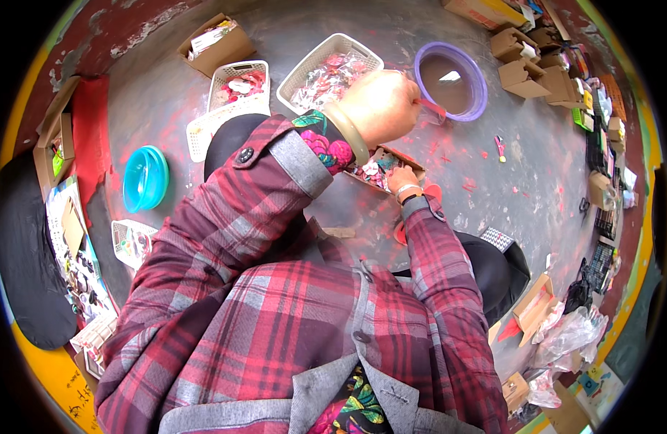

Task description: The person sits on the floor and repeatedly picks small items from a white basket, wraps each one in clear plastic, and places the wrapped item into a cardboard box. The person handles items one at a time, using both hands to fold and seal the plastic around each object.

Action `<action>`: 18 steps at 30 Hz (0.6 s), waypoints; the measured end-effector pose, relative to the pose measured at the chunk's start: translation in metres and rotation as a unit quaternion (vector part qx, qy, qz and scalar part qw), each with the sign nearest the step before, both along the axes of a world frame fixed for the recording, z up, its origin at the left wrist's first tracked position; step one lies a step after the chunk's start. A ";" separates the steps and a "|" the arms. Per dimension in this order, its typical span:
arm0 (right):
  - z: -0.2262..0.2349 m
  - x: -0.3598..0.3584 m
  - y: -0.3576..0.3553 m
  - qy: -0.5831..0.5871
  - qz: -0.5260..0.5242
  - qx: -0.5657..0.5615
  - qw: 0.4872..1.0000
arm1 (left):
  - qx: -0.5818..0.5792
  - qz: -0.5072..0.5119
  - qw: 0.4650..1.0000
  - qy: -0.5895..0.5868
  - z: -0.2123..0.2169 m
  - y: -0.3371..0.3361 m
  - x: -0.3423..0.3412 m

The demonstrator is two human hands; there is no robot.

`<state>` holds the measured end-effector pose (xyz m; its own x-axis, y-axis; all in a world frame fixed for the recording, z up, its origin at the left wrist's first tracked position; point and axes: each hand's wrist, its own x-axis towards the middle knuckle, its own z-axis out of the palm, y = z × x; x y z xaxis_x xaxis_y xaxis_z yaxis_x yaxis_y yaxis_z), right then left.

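hiding small box (388,168): left hand (377,108)

We see a grey concrete floor (536,173) smeared and flecked with red paint. Along its far edge stand white plastic baskets (236,87) and small cardboard boxes (525,76). A turquoise bowl (145,177) lies at the left. Crumpled clear plastic bags (568,336) pile up at the right. Light is even and soft.

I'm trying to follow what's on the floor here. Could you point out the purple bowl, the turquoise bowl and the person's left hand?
purple bowl (480,94): head view, on its right rim.
turquoise bowl (144,178): head view, on its inner surface.
left hand (377,107): head view, on the back of the hand.
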<state>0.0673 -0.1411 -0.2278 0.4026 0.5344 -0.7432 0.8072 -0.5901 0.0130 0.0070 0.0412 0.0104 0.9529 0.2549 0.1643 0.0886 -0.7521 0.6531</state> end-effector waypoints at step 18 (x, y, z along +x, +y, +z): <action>-0.046 0.016 -0.024 -0.076 -0.164 0.125 0.976 | -0.007 -0.020 1.000 -0.009 -0.003 -0.003 0.008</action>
